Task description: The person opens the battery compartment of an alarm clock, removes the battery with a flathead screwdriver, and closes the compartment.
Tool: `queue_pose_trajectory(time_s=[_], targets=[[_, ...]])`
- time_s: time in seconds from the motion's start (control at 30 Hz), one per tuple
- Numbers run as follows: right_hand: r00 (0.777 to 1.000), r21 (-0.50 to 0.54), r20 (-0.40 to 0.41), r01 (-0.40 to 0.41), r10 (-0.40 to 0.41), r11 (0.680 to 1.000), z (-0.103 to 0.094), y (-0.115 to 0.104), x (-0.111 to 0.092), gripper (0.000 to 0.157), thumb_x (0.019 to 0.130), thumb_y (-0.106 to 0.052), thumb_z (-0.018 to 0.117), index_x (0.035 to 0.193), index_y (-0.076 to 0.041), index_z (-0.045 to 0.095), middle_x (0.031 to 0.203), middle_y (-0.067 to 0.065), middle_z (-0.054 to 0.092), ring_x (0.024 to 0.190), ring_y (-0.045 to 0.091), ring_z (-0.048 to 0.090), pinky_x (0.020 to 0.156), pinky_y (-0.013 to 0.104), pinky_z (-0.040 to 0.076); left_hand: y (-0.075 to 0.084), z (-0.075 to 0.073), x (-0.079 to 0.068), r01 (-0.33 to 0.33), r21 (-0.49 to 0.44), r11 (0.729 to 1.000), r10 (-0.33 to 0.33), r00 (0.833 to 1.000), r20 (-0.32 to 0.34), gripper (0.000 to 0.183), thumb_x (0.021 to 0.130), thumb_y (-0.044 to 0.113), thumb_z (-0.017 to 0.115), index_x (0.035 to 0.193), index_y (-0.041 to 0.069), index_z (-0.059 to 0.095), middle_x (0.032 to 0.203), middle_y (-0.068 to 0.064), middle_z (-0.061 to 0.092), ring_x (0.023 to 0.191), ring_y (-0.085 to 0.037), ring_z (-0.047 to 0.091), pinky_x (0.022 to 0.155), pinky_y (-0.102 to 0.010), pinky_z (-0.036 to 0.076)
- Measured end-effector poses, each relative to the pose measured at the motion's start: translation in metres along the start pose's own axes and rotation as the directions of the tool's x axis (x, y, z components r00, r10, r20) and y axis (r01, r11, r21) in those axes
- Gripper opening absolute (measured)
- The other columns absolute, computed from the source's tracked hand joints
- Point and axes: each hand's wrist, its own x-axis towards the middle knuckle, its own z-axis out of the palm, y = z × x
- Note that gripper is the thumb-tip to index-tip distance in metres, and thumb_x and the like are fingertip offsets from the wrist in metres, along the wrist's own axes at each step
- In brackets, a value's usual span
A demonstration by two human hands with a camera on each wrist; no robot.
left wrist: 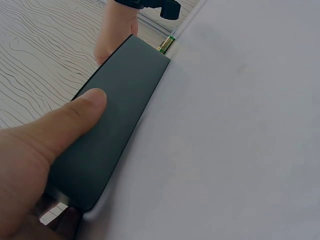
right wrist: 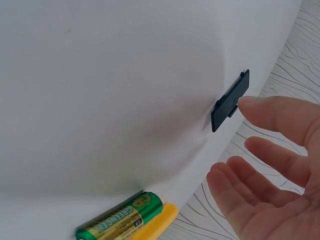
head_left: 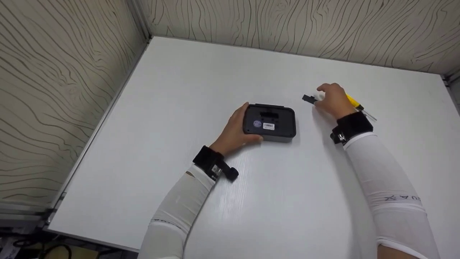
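My left hand [head_left: 235, 127] grips the left end of a black box-shaped device [head_left: 282, 126], thumb along its near side [left wrist: 107, 135]. The device's back faces up, showing a recessed slot, a barcode label and a round sticker. Further right, my right hand [head_left: 336, 99] is beside a small black battery cover [head_left: 309, 99] with little tabs. In the right wrist view the thumb tip overlaps the edge of the cover [right wrist: 231, 102], while the other fingers are spread loosely apart from it.
A yellow-handled screwdriver [head_left: 354, 100] lies just right of my right hand, its metal shaft pointing toward the near right. Next to its handle is a green and gold battery [right wrist: 122, 220]. Wood-grain patterned panels [head_left: 287, 27] border the white table [head_left: 201, 72] at the back and left.
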Motion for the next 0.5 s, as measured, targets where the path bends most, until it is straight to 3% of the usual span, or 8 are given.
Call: queue_pose_trajectory(time_s=[0.5], targets=[[0.998,-0.031,0.064,0.016,-0.014,0.999,0.007,-0.005,0.014,0.051,0.090,-0.004,0.066,0.135,0.016,0.052,0.130,0.039,0.050,0.123,0.051,0.045,0.111,0.061,0.032,0.000,0.000,0.000,-0.024,-0.015,1.000,0.024,1.000,-0.005,0.120,0.076,0.034,0.091,0.163,0.007,0.012,0.165,-0.014,0.023,0.148,-0.028,0.028,0.120,-0.039,0.025]])
